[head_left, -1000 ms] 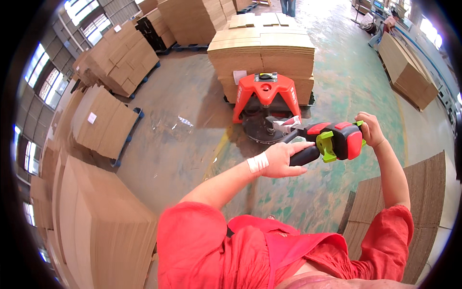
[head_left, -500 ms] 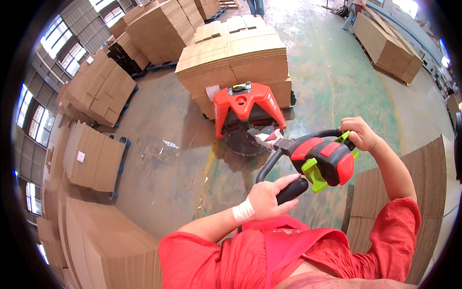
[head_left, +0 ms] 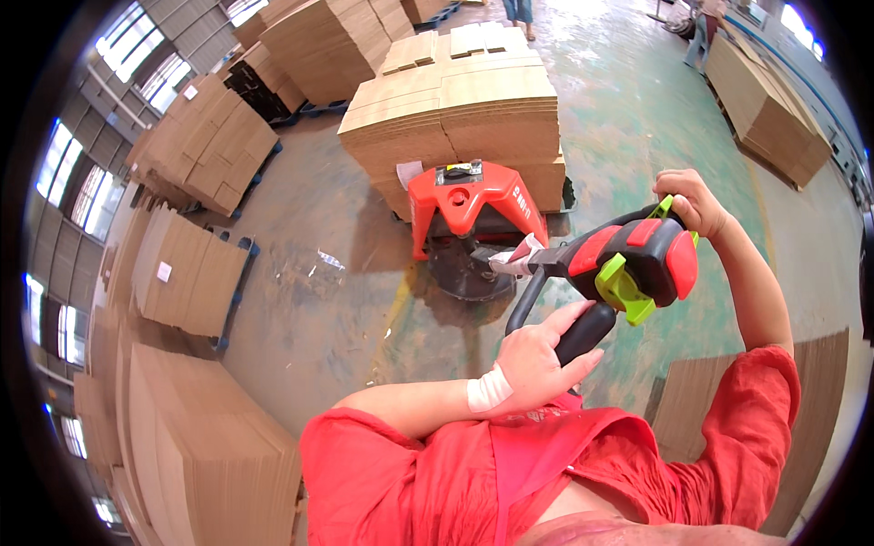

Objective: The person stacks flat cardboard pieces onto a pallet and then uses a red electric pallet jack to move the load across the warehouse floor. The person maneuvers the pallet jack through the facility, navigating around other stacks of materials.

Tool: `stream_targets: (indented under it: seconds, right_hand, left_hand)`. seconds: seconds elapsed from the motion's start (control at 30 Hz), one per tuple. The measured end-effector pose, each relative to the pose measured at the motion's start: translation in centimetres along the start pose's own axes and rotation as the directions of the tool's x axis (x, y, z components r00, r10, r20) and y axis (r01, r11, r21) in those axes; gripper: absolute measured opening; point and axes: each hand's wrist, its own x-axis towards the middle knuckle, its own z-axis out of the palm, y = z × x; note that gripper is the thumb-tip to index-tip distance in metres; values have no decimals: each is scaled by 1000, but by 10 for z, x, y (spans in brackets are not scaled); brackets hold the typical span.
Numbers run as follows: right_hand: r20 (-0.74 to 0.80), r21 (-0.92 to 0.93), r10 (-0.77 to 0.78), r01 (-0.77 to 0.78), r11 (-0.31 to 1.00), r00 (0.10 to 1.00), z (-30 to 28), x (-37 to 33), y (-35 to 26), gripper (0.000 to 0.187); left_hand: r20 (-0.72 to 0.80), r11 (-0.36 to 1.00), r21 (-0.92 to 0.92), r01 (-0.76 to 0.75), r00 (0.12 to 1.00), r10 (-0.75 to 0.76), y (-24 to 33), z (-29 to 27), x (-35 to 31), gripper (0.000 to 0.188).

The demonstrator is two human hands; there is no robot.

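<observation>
A red electric pallet jack (head_left: 428,204) stands in front of me, its forks hidden beneath a stack of brown boards (head_left: 496,136). Its tiller handle (head_left: 596,253), black and red with lime-green thumb levers (head_left: 625,289), reaches back towards me. My left hand (head_left: 537,359), with a white wrap at the wrist, grips the near black handgrip (head_left: 584,333), thumb and fingers on either side of it. On the far side of the handle, my right hand (head_left: 694,202) is closed round the other grip beside a green lever.
Board stacks on blue pallets (head_left: 196,273) line the left side, with a tall stack (head_left: 218,446) near me. More boards (head_left: 710,400) are close at my right, and another stack (head_left: 765,100) lies far right. Two people (head_left: 521,13) (head_left: 703,36) stand at the back. Litter (head_left: 330,260) lies on the floor.
The tiller handle and both hands have shifted right in view, the right hand also upward. The jack's body and its load sit slightly further right. Surrounding stacks have shifted too, as the view turned.
</observation>
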Motion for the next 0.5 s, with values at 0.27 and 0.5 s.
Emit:
stream_targets:
  seconds: [0.27,0.5]
  right_hand:
    - [41,74,-64,60,995,997,-52,25,111,56]
    - [81,157,-111,98,983,991,-59,33,137,52]
  left_hand:
    - [-137,984,-52,169,975,-175,30,67,91,55]
    - [-245,986,5,167,956,-161,27,89,113,54]
